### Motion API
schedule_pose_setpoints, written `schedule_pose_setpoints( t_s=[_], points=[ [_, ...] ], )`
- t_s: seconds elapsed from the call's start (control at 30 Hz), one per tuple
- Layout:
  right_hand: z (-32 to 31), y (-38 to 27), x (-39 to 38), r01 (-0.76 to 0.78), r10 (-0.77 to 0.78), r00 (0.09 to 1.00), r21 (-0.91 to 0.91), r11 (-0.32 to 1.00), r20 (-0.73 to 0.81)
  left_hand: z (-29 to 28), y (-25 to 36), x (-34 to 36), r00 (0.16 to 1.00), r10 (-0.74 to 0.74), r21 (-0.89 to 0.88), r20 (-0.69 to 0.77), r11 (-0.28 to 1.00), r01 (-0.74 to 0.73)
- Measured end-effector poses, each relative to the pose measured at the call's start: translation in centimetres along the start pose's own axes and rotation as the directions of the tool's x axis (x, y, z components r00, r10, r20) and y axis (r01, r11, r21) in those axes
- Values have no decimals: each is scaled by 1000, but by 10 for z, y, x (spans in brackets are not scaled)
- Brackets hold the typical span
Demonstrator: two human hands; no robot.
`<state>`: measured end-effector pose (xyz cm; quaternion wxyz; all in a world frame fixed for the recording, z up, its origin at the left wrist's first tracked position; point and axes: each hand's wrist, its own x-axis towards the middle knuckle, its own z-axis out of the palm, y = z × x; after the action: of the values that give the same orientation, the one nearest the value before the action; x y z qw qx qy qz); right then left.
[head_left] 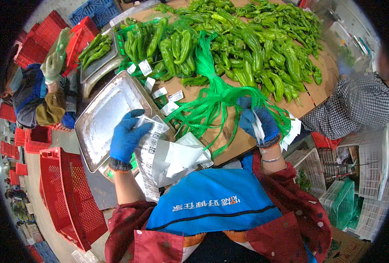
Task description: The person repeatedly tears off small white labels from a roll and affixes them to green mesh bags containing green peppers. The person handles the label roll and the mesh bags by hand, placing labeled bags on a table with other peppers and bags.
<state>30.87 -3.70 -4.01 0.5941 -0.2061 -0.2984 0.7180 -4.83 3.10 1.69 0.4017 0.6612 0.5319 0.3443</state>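
My left hand (128, 139), in a blue knitted glove, pinches the top of a long strip of printed labels (148, 160) in front of the scale (106, 116). The strip hangs down over white backing paper (181, 155). On the right, my right hand (260, 125), gloved the same way, has its fingers closed on a small white label (258, 128). Beside it lies a bundle of green mesh bags (216, 92), some with white tags at their ends. Whether my right fingers also grip the mesh is hidden.
Green peppers (264, 48) are heaped across the cardboard-covered table (229, 138). A second scale (100, 61) holds peppers at the far left. One co-worker (36, 92) is at left, another (348, 105) at right. Red crates (67, 197) stand lower left, white crates (369, 162) lower right.
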Motion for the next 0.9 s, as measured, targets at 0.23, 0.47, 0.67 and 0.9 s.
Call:
schedule_pose_setpoints(
  t_s=[0.23, 0.47, 0.67, 0.9],
  points=[
    [62, 13, 24, -223, 257, 966, -423, 878, 22, 54, 36, -17, 995, 52, -216, 88, 976, -32],
    [72, 29, 30, -116, 94, 993, -618, 778, -68, 81, 31, -1, 966, 210, -211, 151, 962, -175],
    [71, 34, 30, -103, 17, 992, -752, 651, -121, 82, 35, 6, 982, 20, -458, 189, 886, 70],
    [64, 26, 36, 18, -144, 985, -762, 647, -98, 60, 28, 8, 980, -107, -449, 165, 877, 171]
  ],
)
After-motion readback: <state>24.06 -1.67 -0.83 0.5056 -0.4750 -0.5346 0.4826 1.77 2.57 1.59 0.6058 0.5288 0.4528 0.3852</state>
